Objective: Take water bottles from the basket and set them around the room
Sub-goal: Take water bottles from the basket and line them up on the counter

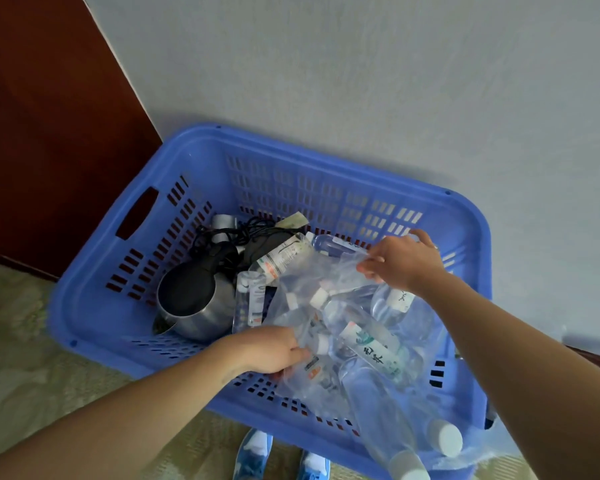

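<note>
A blue plastic basket stands on the floor against a pale wall. Inside it lies a clear plastic bag holding several water bottles with white caps. My right hand pinches the bag's far edge and lifts it. At the near edge my left hand grips the plastic, so the bag's mouth is pulled apart. Two more bottles lean over the basket's near right rim, caps toward me. Another bottle lies outside the bag toward the middle.
A steel kettle with a black lid lies in the basket's left half beside a tangle of black cord. A dark wooden panel rises at the left. Patterned carpet covers the floor, and my blue shoes stand just before the basket.
</note>
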